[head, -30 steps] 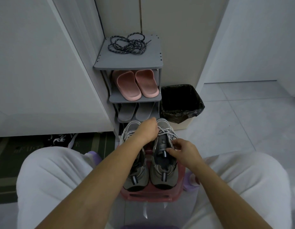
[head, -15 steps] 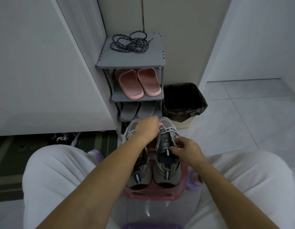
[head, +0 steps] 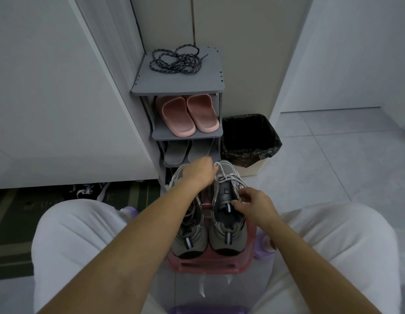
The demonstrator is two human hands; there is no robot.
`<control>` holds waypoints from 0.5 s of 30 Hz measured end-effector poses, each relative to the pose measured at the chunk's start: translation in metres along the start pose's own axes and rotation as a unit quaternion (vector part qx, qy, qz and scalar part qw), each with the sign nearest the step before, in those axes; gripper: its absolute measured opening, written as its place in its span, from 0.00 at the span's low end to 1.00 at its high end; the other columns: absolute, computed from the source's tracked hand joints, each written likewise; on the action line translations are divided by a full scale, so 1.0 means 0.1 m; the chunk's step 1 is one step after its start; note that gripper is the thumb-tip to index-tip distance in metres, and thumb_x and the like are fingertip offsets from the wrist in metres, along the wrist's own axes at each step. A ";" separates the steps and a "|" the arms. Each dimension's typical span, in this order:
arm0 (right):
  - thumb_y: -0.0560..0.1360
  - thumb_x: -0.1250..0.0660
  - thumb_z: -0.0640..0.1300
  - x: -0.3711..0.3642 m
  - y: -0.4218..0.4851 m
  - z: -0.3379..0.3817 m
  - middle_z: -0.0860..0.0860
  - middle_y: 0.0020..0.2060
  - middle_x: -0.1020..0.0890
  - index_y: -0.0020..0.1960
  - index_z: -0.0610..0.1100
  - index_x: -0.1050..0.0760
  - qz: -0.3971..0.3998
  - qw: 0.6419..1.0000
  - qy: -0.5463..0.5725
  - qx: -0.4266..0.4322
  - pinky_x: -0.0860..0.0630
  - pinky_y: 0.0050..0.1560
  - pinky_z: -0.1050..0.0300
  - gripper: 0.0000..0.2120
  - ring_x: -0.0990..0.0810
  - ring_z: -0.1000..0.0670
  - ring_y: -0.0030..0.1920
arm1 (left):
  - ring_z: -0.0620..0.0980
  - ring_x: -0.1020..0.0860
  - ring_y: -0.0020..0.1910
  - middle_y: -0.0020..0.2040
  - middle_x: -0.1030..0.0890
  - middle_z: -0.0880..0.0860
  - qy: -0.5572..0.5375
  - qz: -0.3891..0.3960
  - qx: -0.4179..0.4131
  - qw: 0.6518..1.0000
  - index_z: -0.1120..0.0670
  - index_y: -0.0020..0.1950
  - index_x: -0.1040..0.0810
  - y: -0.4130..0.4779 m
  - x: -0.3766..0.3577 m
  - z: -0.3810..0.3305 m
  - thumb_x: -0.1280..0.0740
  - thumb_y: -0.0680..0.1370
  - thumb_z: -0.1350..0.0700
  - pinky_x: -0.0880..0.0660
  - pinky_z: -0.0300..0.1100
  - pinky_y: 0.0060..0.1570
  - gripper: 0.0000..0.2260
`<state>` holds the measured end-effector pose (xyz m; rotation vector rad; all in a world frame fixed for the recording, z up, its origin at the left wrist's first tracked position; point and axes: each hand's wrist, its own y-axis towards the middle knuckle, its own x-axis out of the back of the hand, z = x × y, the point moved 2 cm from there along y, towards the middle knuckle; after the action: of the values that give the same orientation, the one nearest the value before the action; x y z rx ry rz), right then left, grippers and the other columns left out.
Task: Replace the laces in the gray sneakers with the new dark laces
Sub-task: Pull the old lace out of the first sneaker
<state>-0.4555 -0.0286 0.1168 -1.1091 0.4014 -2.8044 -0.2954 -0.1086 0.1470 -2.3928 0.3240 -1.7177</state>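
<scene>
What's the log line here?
step: unlacing | left grip: holds lace at toe | right grip: pinches lace by tongue | dark laces: on rack

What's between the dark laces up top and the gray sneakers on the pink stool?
Head view: under the speckled dark laces come two shelves of the gray shoe rack, holding pink rubber slides, then flat gray slippers, just above the gray sneakers.

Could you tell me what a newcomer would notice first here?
Most striking are the gray sneakers on a pink stool between the person's knees; the left hand grips their pale laces, the right hand holds one shoe. Behind, dark laces lie tangled atop the gray shoe rack.
</scene>
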 end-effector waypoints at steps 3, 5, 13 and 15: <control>0.72 0.30 0.48 0.00 0.01 0.00 0.48 0.55 0.19 0.62 0.43 0.25 0.003 1.000 -0.009 0.003 0.26 0.55 0.58 0.20 0.22 0.50 0.54 | 0.56 0.23 0.50 0.49 0.20 0.55 -0.018 0.032 0.020 0.999 0.53 0.45 0.27 -0.06 -0.18 0.01 0.39 0.79 0.46 0.27 0.50 0.53 0.12; 0.72 0.30 0.48 0.00 0.01 0.00 0.48 0.55 0.19 0.62 0.43 0.25 0.002 1.000 -0.009 0.005 0.25 0.55 0.57 0.21 0.22 0.50 0.54 | 0.56 0.22 0.49 0.46 0.20 0.53 -0.033 0.001 0.030 0.999 0.53 0.43 0.28 -0.08 -0.22 0.03 0.39 0.79 0.47 0.28 0.50 0.53 0.11; 0.72 0.30 0.48 0.00 0.01 0.00 0.47 0.54 0.19 0.62 0.43 0.25 0.000 1.000 -0.011 0.006 0.26 0.54 0.57 0.21 0.22 0.49 0.53 | 0.55 0.22 0.46 0.43 0.21 0.53 -0.125 -0.095 0.070 0.985 0.56 0.44 0.24 0.04 0.21 0.20 0.39 0.80 0.48 0.27 0.48 0.46 0.13; 0.72 0.30 0.49 0.00 0.01 0.01 0.47 0.54 0.19 0.62 0.43 0.25 0.002 1.000 -0.024 0.009 0.26 0.53 0.57 0.21 0.22 0.48 0.53 | 0.54 0.23 0.40 0.36 0.23 0.52 -0.143 -0.038 0.056 0.987 0.55 0.40 0.26 0.01 0.15 0.20 0.37 0.79 0.47 0.28 0.45 0.41 0.13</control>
<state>-0.4547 -0.0299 0.1172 -1.1673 0.3731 -2.7673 -0.2722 -0.1133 0.1542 -2.5491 0.0911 -1.3537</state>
